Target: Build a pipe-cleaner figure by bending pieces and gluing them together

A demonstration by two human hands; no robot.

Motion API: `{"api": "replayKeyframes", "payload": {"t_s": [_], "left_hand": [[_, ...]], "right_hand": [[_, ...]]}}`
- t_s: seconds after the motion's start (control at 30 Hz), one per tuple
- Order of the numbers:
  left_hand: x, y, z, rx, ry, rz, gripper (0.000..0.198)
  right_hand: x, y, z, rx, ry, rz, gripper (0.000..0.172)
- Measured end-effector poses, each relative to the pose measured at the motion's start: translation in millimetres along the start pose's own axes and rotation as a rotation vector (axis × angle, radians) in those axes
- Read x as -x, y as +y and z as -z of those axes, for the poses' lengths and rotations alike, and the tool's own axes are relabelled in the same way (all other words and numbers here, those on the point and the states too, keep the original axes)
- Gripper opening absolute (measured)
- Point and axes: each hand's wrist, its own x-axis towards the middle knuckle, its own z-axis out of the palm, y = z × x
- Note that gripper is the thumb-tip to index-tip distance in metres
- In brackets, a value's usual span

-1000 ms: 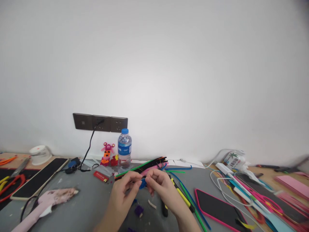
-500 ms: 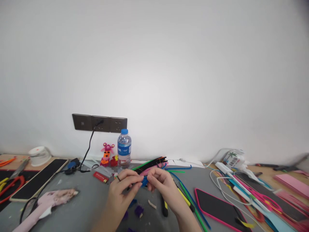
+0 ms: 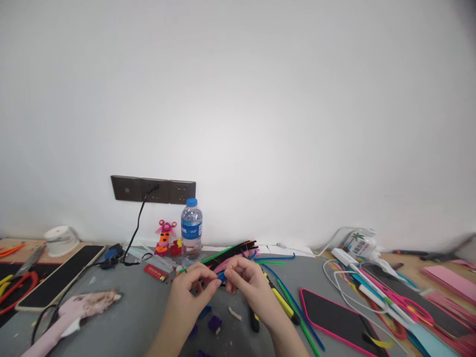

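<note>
Between the fingertips of both hands, above the grey mat, is a small blue pipe cleaner piece, mostly covered by the fingers. My left hand pinches it from the left with thumb and forefinger. My right hand has its fingers curled closed at the piece's right side. Behind the hands lies a bundle of black, pink and green pipe cleaners. Purple fuzzy scraps and a pale sliver lie below. Yellow-and-black pliers rest beside my right wrist, with long blue and green pipe cleaners.
A water bottle stands by the wall beside a pink-orange figure. Phones lie at left and right. Pink scissors and white cables clutter the right; red-handled scissors lie far left.
My left hand's fingers have shifted slightly and bent more, showing less of the blue piece. My right hand stays nearly in place. The things on the desk are unchanged.
</note>
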Motion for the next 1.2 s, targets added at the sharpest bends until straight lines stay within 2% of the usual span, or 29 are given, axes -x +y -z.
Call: {"api": "replayKeyframes", "payload": {"t_s": [0.13, 0.27, 0.47, 0.6, 0.73, 0.9, 1.03, 1.2], "left_hand": [[-1.8, 0.8, 1.8, 0.067, -0.093, 0.112, 0.022], [-3.0, 2.2, 3.3, 0.123, -0.159, 0.149, 0.029], [-3.9, 5.6, 5.5, 0.233, -0.153, 0.279, 0.042], [-6.3, 5.8, 5.5, 0.265, -0.148, 0.354, 0.047], [-7.1, 3.4, 3.4, 0.297, -0.161, 0.368, 0.047], [-5.6, 0.9, 4.6, 0.3, -0.199, 0.361, 0.042], [-5.1, 1.5, 5.3, 0.3, -0.164, 0.347, 0.039], [-4.4, 1.3, 3.4, 0.311, -0.161, 0.38, 0.037]], "right_hand": [[-1.7, 2.3, -1.1, -0.001, -0.001, -0.011, 0.041], [-1.9, 1.6, -2.4, -0.004, -0.004, -0.018, 0.042], [-0.2, 0.5, -0.6, -0.049, 0.025, 0.077, 0.032], [-0.4, 0.1, 1.0, 0.11, 0.087, 0.194, 0.018], [-1.4, -0.7, 2.0, 0.192, 0.087, 0.263, 0.006], [-2.1, 0.2, 3.7, 0.25, 0.102, 0.251, 0.006], [-2.6, -0.3, 4.3, 0.3, 0.104, 0.237, 0.005], [-2.7, -3.4, 4.9, 0.312, 0.078, 0.289, 0.002]]}}
